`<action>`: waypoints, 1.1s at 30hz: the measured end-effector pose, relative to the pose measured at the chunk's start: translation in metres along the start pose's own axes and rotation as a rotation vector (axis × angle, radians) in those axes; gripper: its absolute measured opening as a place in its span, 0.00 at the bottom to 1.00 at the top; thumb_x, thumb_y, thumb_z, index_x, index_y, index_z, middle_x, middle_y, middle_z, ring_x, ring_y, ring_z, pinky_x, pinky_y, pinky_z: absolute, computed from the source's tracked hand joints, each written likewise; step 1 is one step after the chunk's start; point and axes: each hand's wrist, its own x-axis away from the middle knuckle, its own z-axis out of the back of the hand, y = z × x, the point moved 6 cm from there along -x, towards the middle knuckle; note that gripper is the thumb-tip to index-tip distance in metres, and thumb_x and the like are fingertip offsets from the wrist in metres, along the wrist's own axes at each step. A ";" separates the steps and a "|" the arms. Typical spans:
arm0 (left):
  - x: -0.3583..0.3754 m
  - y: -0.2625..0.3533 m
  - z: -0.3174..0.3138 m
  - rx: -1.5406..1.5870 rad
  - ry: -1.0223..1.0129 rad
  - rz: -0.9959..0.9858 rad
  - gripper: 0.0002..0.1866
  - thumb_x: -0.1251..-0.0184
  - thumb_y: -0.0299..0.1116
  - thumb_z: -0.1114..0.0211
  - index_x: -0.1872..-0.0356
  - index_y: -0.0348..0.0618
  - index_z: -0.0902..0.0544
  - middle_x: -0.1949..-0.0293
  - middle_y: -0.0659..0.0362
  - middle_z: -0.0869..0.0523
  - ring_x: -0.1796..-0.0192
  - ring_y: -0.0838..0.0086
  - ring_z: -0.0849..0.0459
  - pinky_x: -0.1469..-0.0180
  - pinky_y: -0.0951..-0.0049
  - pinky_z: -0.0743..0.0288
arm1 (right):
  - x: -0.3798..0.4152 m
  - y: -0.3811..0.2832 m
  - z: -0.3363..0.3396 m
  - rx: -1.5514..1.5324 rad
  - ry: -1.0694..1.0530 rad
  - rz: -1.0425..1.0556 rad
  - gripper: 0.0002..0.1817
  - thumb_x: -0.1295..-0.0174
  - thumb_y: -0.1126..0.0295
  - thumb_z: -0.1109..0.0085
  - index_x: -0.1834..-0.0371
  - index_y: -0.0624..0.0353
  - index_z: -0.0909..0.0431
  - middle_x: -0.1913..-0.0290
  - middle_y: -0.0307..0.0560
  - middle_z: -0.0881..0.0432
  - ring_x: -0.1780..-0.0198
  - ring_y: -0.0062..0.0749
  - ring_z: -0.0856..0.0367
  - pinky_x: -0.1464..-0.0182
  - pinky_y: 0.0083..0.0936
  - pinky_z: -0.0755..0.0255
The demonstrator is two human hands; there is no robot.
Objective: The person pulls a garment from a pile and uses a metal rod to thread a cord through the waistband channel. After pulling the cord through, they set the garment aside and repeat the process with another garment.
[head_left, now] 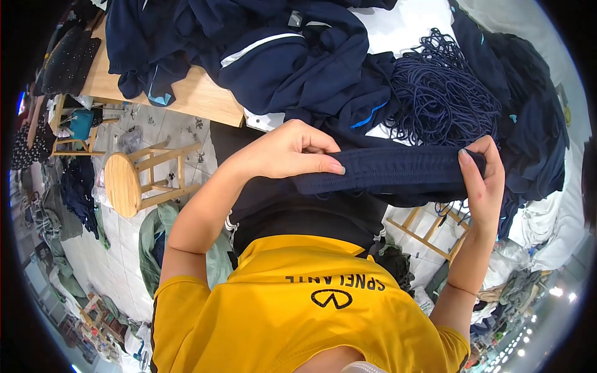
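Note:
A navy elastic waistband (398, 169) of a garment is stretched level between my two hands, above my lap. My left hand (295, 152) pinches it near its left end, thumb on the near face and fingers behind. At the right end my right hand (484, 171) grips the band between thumb and fingers. Rows of stitching run along the band. The rest of this garment hangs behind and below it, partly hidden. Just beyond the band lies a tangled heap of navy drawstring cord (444, 93).
Navy garments (292, 68) with white and light-blue trim are piled on the table (205, 96). More dark cloth (528, 112) drapes at the right. A wooden stool (122, 184) stands on the tiled floor at left, near green cloth (155, 239).

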 end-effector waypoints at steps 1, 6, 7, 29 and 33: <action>0.001 0.002 0.002 0.002 0.004 0.002 0.11 0.39 0.34 0.28 0.62 0.35 0.13 0.75 0.65 0.16 0.73 0.88 0.26 0.70 0.82 0.34 | 0.001 -0.001 -0.001 -0.003 -0.013 -0.006 0.07 0.37 0.73 0.40 0.67 0.60 0.30 0.69 0.33 0.29 0.65 0.13 0.36 0.61 0.14 0.41; -0.009 -0.008 -0.014 -0.183 -0.136 0.035 0.12 0.41 0.35 0.26 0.67 0.34 0.15 0.78 0.65 0.19 0.76 0.87 0.29 0.72 0.82 0.35 | 0.001 -0.011 -0.016 -0.119 -0.074 -0.056 0.07 0.36 0.73 0.41 0.67 0.60 0.30 0.69 0.32 0.31 0.66 0.13 0.36 0.62 0.13 0.41; -0.011 -0.010 -0.017 -0.194 -0.149 0.011 0.13 0.42 0.35 0.26 0.68 0.33 0.15 0.79 0.65 0.19 0.76 0.88 0.29 0.72 0.81 0.35 | 0.002 -0.012 -0.016 -0.147 -0.087 -0.076 0.07 0.36 0.73 0.41 0.67 0.60 0.30 0.69 0.32 0.31 0.66 0.13 0.37 0.62 0.13 0.41; 0.008 -0.002 -0.020 -0.256 -0.014 -0.117 0.13 0.41 0.33 0.28 0.59 0.34 0.14 0.62 0.53 0.10 0.62 0.72 0.12 0.58 0.76 0.23 | 0.016 0.005 -0.029 -0.263 -0.521 -0.170 0.06 0.39 0.73 0.41 0.62 0.62 0.26 0.65 0.34 0.25 0.67 0.11 0.30 0.64 0.12 0.37; 0.011 0.003 -0.021 -0.016 -0.078 -0.160 0.13 0.41 0.30 0.29 0.58 0.32 0.14 0.62 0.53 0.10 0.61 0.72 0.12 0.57 0.76 0.22 | 0.023 0.007 -0.045 -0.483 -0.745 -0.161 0.22 0.42 0.75 0.40 0.43 0.70 0.23 0.60 0.51 0.13 0.64 0.21 0.19 0.58 0.15 0.28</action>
